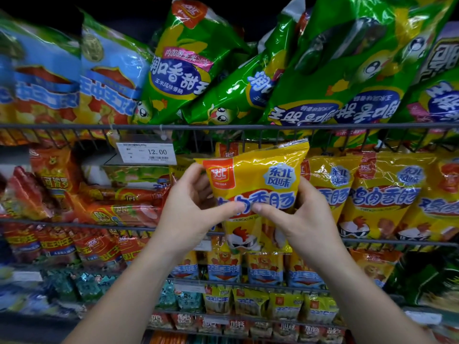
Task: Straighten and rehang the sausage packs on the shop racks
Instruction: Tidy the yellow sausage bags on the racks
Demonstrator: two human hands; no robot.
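A wire shop rack (pixel 74 126) fills the view. Green corn sausage packs (pixel 347 70) lie jumbled and tilted along its top tier toward the right edge, some upside down. Blue packs (pixel 49 78) at the left edge are blurred. Hanging yellow packs (pixel 380 194) line the middle tier's right. At that tier's centre, the left hand (pixel 191 207) and right hand (pixel 300 214) curl round one yellow chicken sausage pack (pixel 260 175), thumbs pinching its front and hiding some lettering. A 12.00 price tag (pixel 146 152) hangs just left.
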